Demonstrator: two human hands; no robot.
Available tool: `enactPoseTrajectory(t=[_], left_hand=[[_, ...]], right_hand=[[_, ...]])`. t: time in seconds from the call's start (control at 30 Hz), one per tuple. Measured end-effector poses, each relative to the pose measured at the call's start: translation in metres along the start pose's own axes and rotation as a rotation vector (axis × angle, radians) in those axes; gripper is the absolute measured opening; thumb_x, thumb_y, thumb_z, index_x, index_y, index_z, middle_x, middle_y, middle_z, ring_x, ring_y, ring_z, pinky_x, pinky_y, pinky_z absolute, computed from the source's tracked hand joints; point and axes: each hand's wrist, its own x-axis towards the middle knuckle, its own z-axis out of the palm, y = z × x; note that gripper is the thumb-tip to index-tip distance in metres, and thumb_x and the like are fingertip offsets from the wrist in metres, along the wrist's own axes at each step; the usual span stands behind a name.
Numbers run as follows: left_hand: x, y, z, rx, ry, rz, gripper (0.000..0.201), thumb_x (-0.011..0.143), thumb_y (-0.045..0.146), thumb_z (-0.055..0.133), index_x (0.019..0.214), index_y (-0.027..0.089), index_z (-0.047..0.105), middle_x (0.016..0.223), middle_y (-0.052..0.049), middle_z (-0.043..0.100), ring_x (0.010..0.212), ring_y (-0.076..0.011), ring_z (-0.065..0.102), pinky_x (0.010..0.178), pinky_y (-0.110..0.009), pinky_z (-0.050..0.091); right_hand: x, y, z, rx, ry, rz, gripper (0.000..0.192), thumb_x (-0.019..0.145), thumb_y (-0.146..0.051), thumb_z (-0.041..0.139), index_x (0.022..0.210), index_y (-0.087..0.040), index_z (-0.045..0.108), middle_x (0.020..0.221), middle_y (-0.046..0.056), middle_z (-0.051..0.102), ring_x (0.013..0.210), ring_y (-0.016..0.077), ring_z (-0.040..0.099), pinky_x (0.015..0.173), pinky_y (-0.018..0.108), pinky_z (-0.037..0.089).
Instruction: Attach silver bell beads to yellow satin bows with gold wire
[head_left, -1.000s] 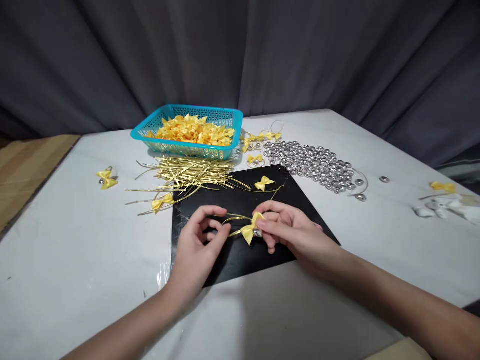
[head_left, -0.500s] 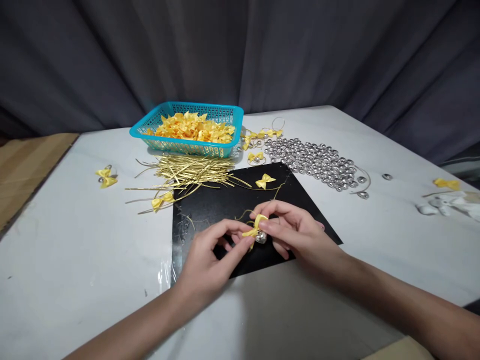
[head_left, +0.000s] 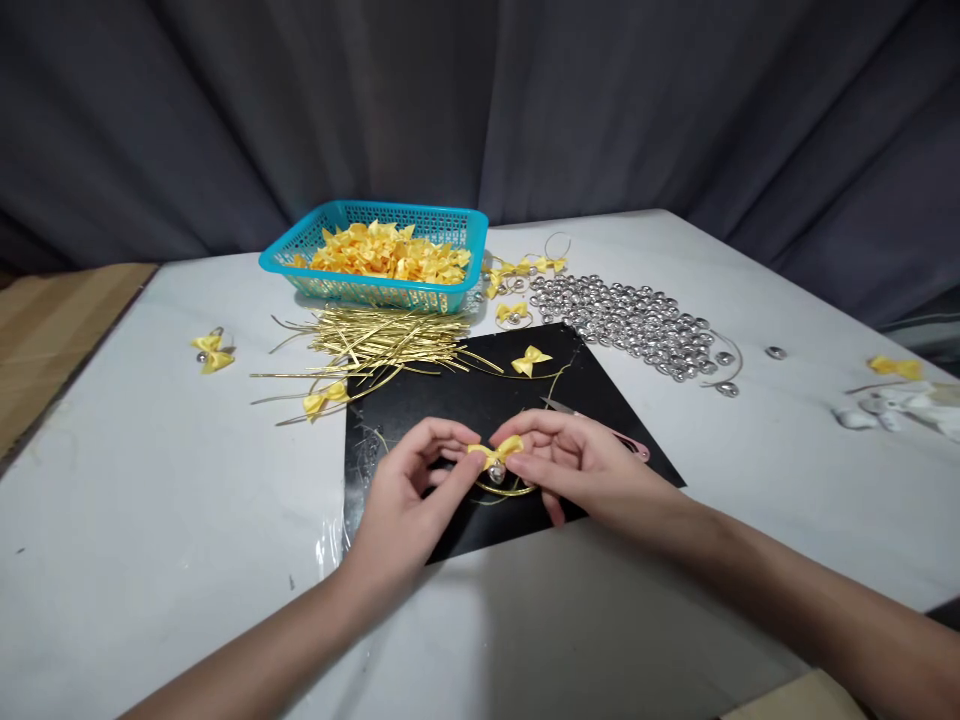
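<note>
Over the black mat point(head_left: 420, 405), a yellow ribbon bow point(head_left: 507, 449) is pinched at both ends. My left hand point(head_left: 424, 480) grips its left loop between thumb and fingers; my right hand point(head_left: 577, 455) has the right loop the same way. A shiny silver bead point(head_left: 496, 472) sits at the middle of the bow, and a gold cord point(head_left: 506, 492) curves beneath it. Partly under my right hand lie small scissors with pink handles point(head_left: 639, 449). Another yellow bow point(head_left: 531, 361) rests at the mat's far edge.
A blue basket point(head_left: 271, 262) full of yellow bows stands at the back. Before it lies a bundle of gold cords point(head_left: 390, 338). Many silver beads point(head_left: 630, 325) spread to the right. Finished-looking bows point(head_left: 213, 352) lie at the left, and a white object point(head_left: 915, 408) at the right.
The held bow has turned from a tilted position to face me, with its bead at the front. My hands have shifted slightly left, uncovering more of the scissors.
</note>
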Motion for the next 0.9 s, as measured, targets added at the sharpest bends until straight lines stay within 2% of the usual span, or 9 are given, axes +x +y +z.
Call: enactPoseTrajectory(t=[0.13, 0.3, 0.43, 0.57, 0.73, 0.8, 0.9], left_hand=[[0.003, 0.003, 0.0, -0.088, 0.059, -0.046, 0.012, 0.072, 0.021, 0.068, 0.078, 0.016, 0.058, 0.068, 0.004, 0.059, 0.061, -0.005, 0.055, 0.058, -0.012, 0.045], [0.004, 0.004, 0.001, -0.177, -0.002, -0.105, 0.021, 0.07, 0.021, 0.071, 0.082, 0.015, 0.054, 0.064, 0.005, 0.06, 0.055, -0.0055, 0.058, 0.053, -0.014, 0.047], [0.004, 0.003, 0.004, -0.207, -0.035, -0.122, 0.027, 0.065, 0.019, 0.074, 0.082, 0.015, 0.053, 0.065, 0.005, 0.061, 0.055, -0.0055, 0.058, 0.055, -0.015, 0.049], [0.005, 0.003, 0.004, -0.176, -0.024, -0.158, 0.025, 0.064, 0.018, 0.075, 0.081, 0.013, 0.056, 0.063, 0.005, 0.061, 0.056, -0.0049, 0.057, 0.056, -0.014, 0.048], [0.005, 0.005, 0.003, -0.159, -0.04, -0.16, 0.022, 0.066, 0.023, 0.073, 0.08, 0.014, 0.058, 0.063, 0.004, 0.062, 0.056, -0.0069, 0.059, 0.057, -0.017, 0.048], [0.004, 0.005, 0.003, -0.132, -0.027, -0.142, 0.021, 0.065, 0.022, 0.074, 0.079, 0.014, 0.06, 0.063, 0.004, 0.062, 0.057, -0.0072, 0.058, 0.057, -0.016, 0.048], [0.003, 0.005, 0.003, -0.075, -0.021, -0.128, 0.015, 0.067, 0.022, 0.073, 0.075, 0.014, 0.064, 0.064, 0.002, 0.062, 0.06, -0.0077, 0.057, 0.056, -0.016, 0.046]], right_hand=[[-0.003, -0.005, -0.005, -0.116, -0.051, 0.075, 0.035, 0.076, -0.045, 0.064, 0.087, -0.013, 0.059, 0.058, -0.006, 0.044, 0.044, 0.0023, 0.04, 0.039, 0.013, 0.035], [-0.006, -0.006, -0.005, -0.263, 0.072, 0.015, 0.033, 0.081, -0.044, 0.06, 0.102, -0.018, 0.06, 0.059, -0.005, 0.044, 0.05, 0.0037, 0.04, 0.043, 0.013, 0.033], [-0.001, -0.005, 0.0, -0.254, 0.078, -0.017, 0.024, 0.078, -0.038, 0.064, 0.077, -0.014, 0.06, 0.051, -0.006, 0.04, 0.044, 0.0027, 0.033, 0.038, 0.014, 0.027], [0.004, -0.002, -0.001, -0.201, 0.143, -0.005, 0.026, 0.076, -0.039, 0.065, 0.078, -0.014, 0.057, 0.05, -0.006, 0.042, 0.039, 0.003, 0.038, 0.035, 0.014, 0.028], [0.003, -0.004, -0.004, -0.222, 0.021, 0.055, 0.026, 0.075, -0.04, 0.066, 0.081, -0.015, 0.062, 0.049, -0.006, 0.04, 0.04, 0.0034, 0.036, 0.035, 0.014, 0.028], [0.002, -0.005, -0.004, -0.25, 0.027, -0.003, 0.026, 0.076, -0.041, 0.065, 0.08, -0.015, 0.063, 0.052, -0.005, 0.042, 0.043, 0.0037, 0.036, 0.037, 0.016, 0.028], [0.002, -0.005, -0.002, -0.26, 0.12, -0.145, 0.027, 0.076, -0.041, 0.064, 0.073, -0.014, 0.064, 0.074, 0.001, 0.054, 0.055, 0.0046, 0.043, 0.047, 0.018, 0.034]])
